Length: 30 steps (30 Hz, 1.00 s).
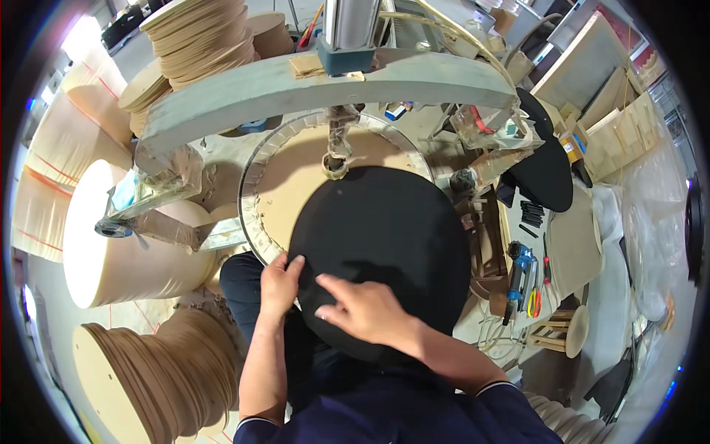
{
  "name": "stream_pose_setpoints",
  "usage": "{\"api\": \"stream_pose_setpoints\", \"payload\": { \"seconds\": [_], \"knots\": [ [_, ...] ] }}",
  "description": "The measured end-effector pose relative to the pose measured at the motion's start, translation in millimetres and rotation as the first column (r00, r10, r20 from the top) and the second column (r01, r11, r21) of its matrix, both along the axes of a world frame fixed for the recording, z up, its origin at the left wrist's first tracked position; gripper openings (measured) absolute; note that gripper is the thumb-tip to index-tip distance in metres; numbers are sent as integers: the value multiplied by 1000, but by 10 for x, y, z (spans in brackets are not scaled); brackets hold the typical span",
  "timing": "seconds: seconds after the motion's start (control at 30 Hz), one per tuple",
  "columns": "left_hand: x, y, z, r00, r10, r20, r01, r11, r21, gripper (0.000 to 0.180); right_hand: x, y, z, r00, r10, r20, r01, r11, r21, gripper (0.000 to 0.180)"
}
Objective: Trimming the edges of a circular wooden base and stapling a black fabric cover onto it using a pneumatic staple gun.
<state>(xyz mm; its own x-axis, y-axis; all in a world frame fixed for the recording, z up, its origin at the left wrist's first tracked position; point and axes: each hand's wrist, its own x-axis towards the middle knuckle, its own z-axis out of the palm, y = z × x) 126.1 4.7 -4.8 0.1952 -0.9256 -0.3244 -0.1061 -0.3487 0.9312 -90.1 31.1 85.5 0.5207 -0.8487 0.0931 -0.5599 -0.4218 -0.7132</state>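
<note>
A large round black disc [384,237] lies partly over a round tan platform [296,177] with a metal rim under a grey press arm [318,81]. My left hand [279,285] grips the disc's lower left edge, thumb on top. On the disc's near part my right hand [366,311] lies flat, its fingers spread and pointing left. A vertical rod wrapped in film [339,140] comes down to the platform just beyond the disc's far edge.
Stacks of round wooden discs stand at the lower left [155,377] and upper left [200,37]. A wide roll of pale material [118,244] lies at left. Another black disc [543,166] rests at right, beside a blue tool [520,270] and scissors [534,300].
</note>
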Motion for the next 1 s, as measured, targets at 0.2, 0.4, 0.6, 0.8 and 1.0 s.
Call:
{"api": "stream_pose_setpoints", "payload": {
  "seconds": [0.2,0.4,0.6,0.8,1.0],
  "knots": [
    [267,-209,-77,992,108,-61,-111,993,-37,24,-1308,-519,-305,826,-549,-128,491,813,-313,50],
    [291,-336,-81,985,135,-112,-138,990,-25,24,-2192,-725,-1021,583,-812,16,781,565,267,67],
    [358,-118,-227,980,172,-100,-182,977,-107,46,-2049,-805,-893,552,-814,183,705,572,418,37],
    [154,509,121,993,-11,121,23,995,-92,28,-1956,-708,-770,505,-835,218,737,548,394,34],
    [176,302,459,933,60,354,-20,993,-117,18,-1754,-749,-664,469,-837,280,804,537,258,38]
  ]
}}
